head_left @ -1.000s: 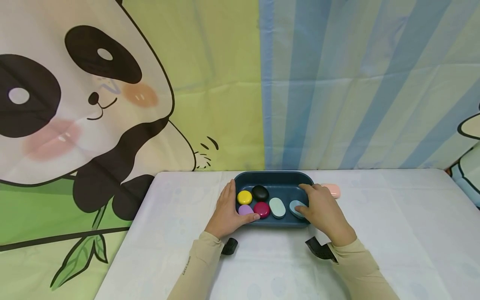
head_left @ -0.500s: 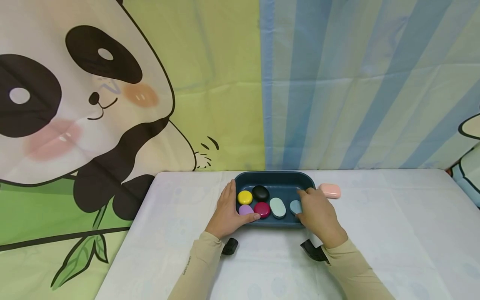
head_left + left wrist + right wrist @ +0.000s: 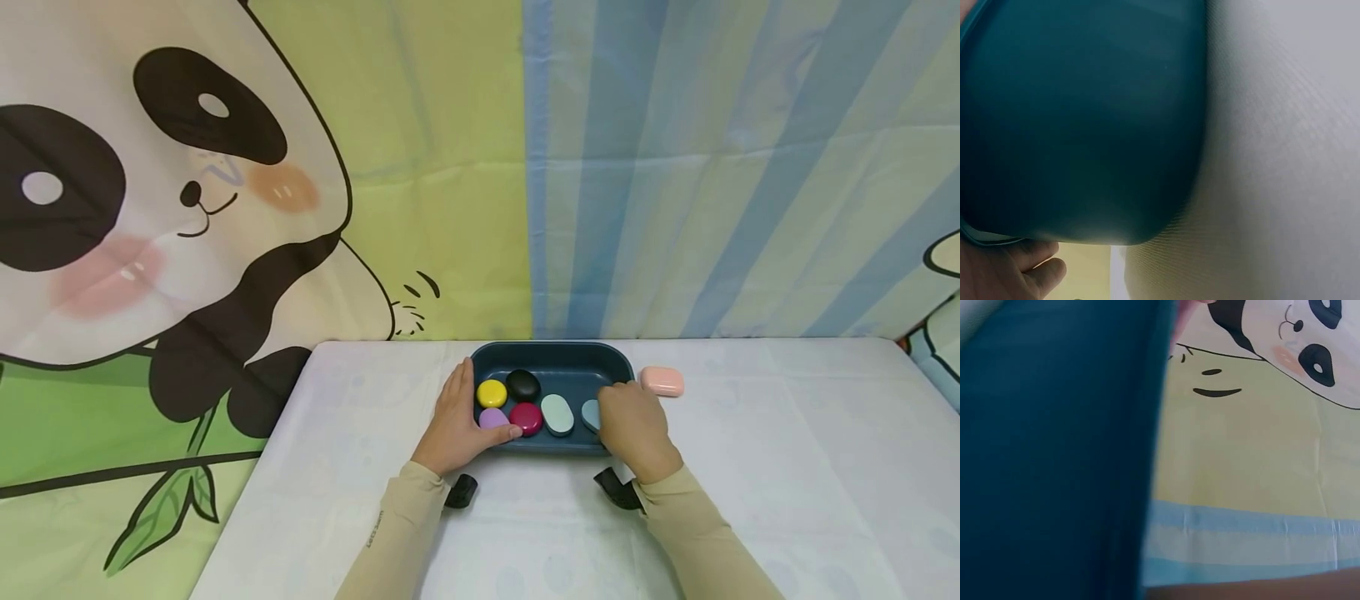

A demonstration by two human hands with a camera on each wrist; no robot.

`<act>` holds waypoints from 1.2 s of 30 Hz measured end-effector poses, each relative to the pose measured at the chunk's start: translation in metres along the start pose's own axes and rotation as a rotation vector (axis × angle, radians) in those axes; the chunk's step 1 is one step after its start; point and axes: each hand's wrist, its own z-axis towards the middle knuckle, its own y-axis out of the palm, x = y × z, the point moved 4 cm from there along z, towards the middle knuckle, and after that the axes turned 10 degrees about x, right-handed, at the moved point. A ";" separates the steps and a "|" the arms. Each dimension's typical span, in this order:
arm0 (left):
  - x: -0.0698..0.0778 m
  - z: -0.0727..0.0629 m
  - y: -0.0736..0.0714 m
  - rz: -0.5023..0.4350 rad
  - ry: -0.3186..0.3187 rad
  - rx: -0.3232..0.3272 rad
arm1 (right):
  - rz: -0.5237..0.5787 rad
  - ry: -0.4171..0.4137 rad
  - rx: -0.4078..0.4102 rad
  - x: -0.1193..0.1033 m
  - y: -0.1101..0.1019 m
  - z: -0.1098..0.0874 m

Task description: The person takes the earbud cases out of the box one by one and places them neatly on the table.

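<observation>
A dark blue rectangular tray [image 3: 555, 357] with rounded corners stands near the table's far edge. My left hand [image 3: 459, 423] holds its left end, fingers along the outer side and thumb over the near rim. In the left wrist view, the tray's outer wall [image 3: 1085, 125] fills much of the frame. Inside the tray's right end, my right hand [image 3: 636, 425] pinches a light blue oval piece [image 3: 591, 415], partly hidden by the fingers. Beside it lie a pale mint oval [image 3: 557, 415] and glossy magenta [image 3: 526, 418], purple [image 3: 492, 419], yellow [image 3: 492, 393] and black [image 3: 523, 385] pieces.
A pink rounded block [image 3: 663, 382] lies on the white tablecloth [image 3: 787, 467], just right of the tray. Behind the table hangs a printed curtain [image 3: 442, 167] with a panda and stripes. Black straps [image 3: 617, 488] show at both wrists.
My right hand has shifted left and closed further over the light blue piece, covering more of it. The pink block, partly hidden earlier, now shows fully. My left hand stays on the tray.
</observation>
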 end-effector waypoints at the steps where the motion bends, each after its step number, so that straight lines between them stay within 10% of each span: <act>1: 0.000 0.000 0.000 0.001 0.001 -0.001 | -0.009 -0.006 0.011 0.000 0.000 0.000; 36: 0.000 -0.001 0.000 0.000 0.006 0.005 | 0.268 0.188 -0.022 0.013 -0.002 0.001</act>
